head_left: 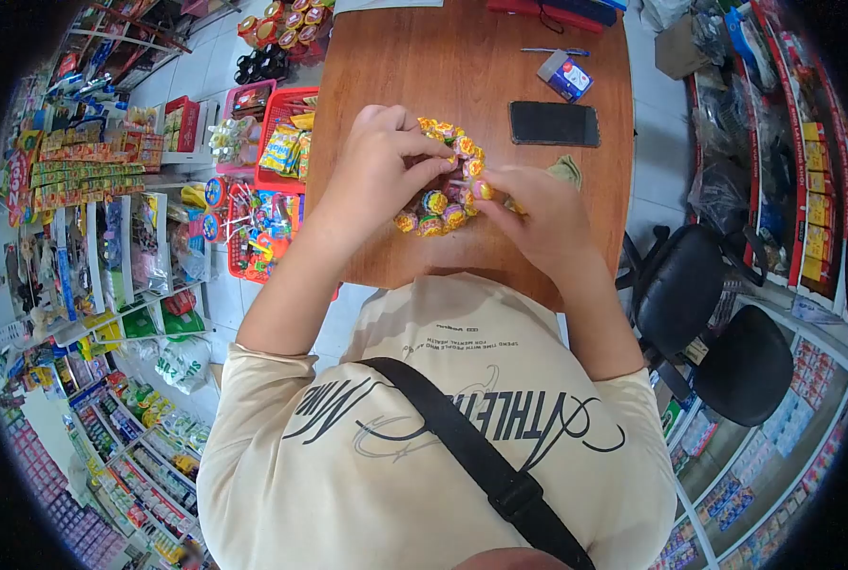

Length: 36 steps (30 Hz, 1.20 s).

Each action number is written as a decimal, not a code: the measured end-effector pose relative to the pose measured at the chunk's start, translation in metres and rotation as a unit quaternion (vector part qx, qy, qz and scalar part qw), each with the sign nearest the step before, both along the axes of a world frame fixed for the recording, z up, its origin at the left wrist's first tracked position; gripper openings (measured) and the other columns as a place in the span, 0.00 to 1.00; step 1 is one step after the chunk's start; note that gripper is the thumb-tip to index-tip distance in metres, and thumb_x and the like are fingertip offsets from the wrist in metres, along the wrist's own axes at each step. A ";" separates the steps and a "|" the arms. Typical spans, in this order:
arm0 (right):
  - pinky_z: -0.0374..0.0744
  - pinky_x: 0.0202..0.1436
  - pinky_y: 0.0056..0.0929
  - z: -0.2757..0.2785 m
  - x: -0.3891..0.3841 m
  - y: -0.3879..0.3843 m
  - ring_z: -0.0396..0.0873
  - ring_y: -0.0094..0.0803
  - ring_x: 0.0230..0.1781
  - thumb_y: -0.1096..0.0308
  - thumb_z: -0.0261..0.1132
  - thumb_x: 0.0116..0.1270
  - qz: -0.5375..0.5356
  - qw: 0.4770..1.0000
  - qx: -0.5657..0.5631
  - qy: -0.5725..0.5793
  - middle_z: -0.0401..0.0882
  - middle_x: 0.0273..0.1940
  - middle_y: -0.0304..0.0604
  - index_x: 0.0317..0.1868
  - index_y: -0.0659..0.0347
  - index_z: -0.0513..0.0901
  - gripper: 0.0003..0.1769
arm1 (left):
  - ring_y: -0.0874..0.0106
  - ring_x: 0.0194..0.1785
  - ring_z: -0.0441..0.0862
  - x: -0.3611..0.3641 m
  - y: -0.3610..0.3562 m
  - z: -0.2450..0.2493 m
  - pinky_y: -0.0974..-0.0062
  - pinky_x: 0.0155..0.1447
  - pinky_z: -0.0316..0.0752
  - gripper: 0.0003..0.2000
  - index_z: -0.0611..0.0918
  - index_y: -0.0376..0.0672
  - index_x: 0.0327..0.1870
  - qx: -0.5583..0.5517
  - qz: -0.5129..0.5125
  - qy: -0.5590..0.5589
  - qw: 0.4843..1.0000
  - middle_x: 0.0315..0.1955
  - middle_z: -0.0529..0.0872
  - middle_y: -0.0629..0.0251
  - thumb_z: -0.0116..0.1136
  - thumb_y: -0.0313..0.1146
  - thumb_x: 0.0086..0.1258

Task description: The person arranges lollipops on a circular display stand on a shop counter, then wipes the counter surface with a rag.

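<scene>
Several lollipops in yellow and coloured wrappers form a rough ring on the wooden table in front of me. My left hand reaches over the ring's left side, thumb and forefinger pinched together above its middle. Whatever lies between those fingertips is too small to make out. On the ring's right side my right hand pinches a lollipop between thumb and forefinger. More wrapped heads show along the far side of the ring. Part of the ring is hidden beneath my left hand.
A dark phone, a blue-and-white packet and a pen lie on the wooden table. A greenish cloth-like item is beyond my right hand. Red baskets of sweets stand left; a black chair stands right.
</scene>
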State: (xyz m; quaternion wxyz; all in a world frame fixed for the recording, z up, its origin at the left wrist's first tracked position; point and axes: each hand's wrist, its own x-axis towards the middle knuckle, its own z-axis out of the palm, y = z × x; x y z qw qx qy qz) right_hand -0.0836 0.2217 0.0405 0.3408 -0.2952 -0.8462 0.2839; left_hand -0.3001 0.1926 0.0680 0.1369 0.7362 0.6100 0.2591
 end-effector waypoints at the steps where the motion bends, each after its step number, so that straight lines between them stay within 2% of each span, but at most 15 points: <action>1: 0.78 0.35 0.38 0.000 -0.004 0.001 0.81 0.42 0.34 0.64 0.70 0.57 0.002 1.000 0.000 -0.015 0.82 0.36 0.43 0.41 0.56 0.79 0.13 | 0.62 0.42 0.71 -0.001 0.000 -0.001 0.66 0.48 0.69 0.06 0.89 0.49 0.31 -0.004 0.000 -0.001 1.000 0.28 0.76 0.66 0.70 0.33 0.52; 5: 0.77 0.35 0.39 0.004 -0.014 0.005 0.81 0.42 0.34 0.63 0.67 0.59 0.015 0.999 0.017 -0.043 0.82 0.35 0.42 0.40 0.55 0.79 0.11 | 0.66 0.40 0.70 -0.004 -0.002 -0.005 0.69 0.45 0.67 0.08 0.90 0.50 0.33 0.024 -0.002 -0.019 1.000 0.27 0.74 0.70 0.71 0.33 0.50; 9: 0.77 0.36 0.39 0.005 -0.020 0.005 0.81 0.41 0.35 0.62 0.67 0.59 0.017 0.998 0.023 -0.063 0.82 0.34 0.41 0.40 0.55 0.79 0.11 | 0.66 0.40 0.70 -0.006 -0.004 -0.007 0.70 0.46 0.67 0.09 0.90 0.50 0.34 0.022 0.003 -0.021 1.000 0.27 0.74 0.69 0.71 0.32 0.50; 18: 0.78 0.33 0.33 0.001 -0.026 -0.001 0.80 0.34 0.34 0.62 0.67 0.58 -0.007 0.990 0.009 -0.139 0.76 0.44 0.35 0.41 0.51 0.84 0.11 | 0.65 0.41 0.70 -0.009 -0.009 -0.010 0.69 0.47 0.67 0.09 0.89 0.50 0.35 0.031 0.022 -0.021 0.999 0.28 0.74 0.69 0.70 0.32 0.52; 21: 0.78 0.35 0.34 0.002 -0.023 -0.002 0.80 0.37 0.35 0.63 0.67 0.58 0.004 0.995 0.002 -0.097 0.76 0.44 0.39 0.43 0.52 0.84 0.12 | 0.65 0.41 0.71 -0.008 -0.010 -0.010 0.68 0.47 0.67 0.08 0.89 0.48 0.34 0.044 0.028 -0.012 0.999 0.28 0.76 0.67 0.70 0.32 0.52; 24: 0.78 0.40 0.34 0.006 -0.018 -0.005 0.79 0.41 0.39 0.69 0.64 0.59 -0.002 0.996 -0.059 -0.068 0.75 0.44 0.46 0.46 0.58 0.80 0.14 | 0.64 0.40 0.72 -0.004 -0.011 -0.009 0.67 0.47 0.67 0.07 0.87 0.45 0.33 0.050 0.043 -0.008 0.998 0.28 0.78 0.66 0.70 0.33 0.53; 27: 0.77 0.48 0.34 -0.002 -0.011 0.000 0.76 0.43 0.46 0.75 0.59 0.58 -0.015 1.000 -0.022 0.011 0.72 0.45 0.53 0.49 0.65 0.74 0.16 | 0.63 0.40 0.73 -0.002 -0.014 -0.008 0.66 0.47 0.67 0.08 0.86 0.43 0.33 0.067 0.048 0.000 0.997 0.27 0.79 0.65 0.69 0.33 0.54; 30: 0.75 0.55 0.31 -0.009 0.002 0.002 0.75 0.38 0.52 0.81 0.54 0.59 -0.003 0.994 -0.088 0.065 0.71 0.47 0.51 0.48 0.67 0.71 0.15 | 0.62 0.40 0.74 -0.004 -0.018 -0.007 0.66 0.47 0.67 0.07 0.85 0.42 0.33 0.083 0.050 0.005 0.995 0.28 0.80 0.64 0.68 0.33 0.56; 31: 0.74 0.55 0.31 -0.008 0.001 -0.001 0.74 0.36 0.53 0.82 0.54 0.60 0.005 0.974 -0.172 0.149 0.72 0.49 0.50 0.49 0.67 0.71 0.15 | 0.62 0.40 0.74 -0.007 -0.020 -0.009 0.66 0.47 0.67 0.07 0.85 0.41 0.34 0.088 0.053 0.003 0.995 0.28 0.80 0.64 0.67 0.32 0.57; 33: 0.73 0.57 0.29 -0.004 -0.001 -0.009 0.73 0.31 0.53 0.85 0.52 0.61 0.020 0.892 -0.330 0.309 0.72 0.52 0.47 0.50 0.67 0.71 0.16 | 0.62 0.40 0.74 -0.012 -0.026 -0.011 0.66 0.47 0.67 0.06 0.85 0.41 0.34 0.088 0.062 0.001 0.994 0.28 0.80 0.63 0.65 0.31 0.58; 36: 0.73 0.59 0.27 0.005 -0.002 -0.009 0.72 0.26 0.52 0.86 0.54 0.63 0.027 0.889 -0.306 0.339 0.72 0.56 0.46 0.54 0.66 0.71 0.18 | 0.62 0.40 0.75 -0.017 -0.035 -0.012 0.66 0.47 0.67 0.05 0.85 0.41 0.35 0.075 0.080 -0.005 0.994 0.29 0.80 0.63 0.64 0.30 0.59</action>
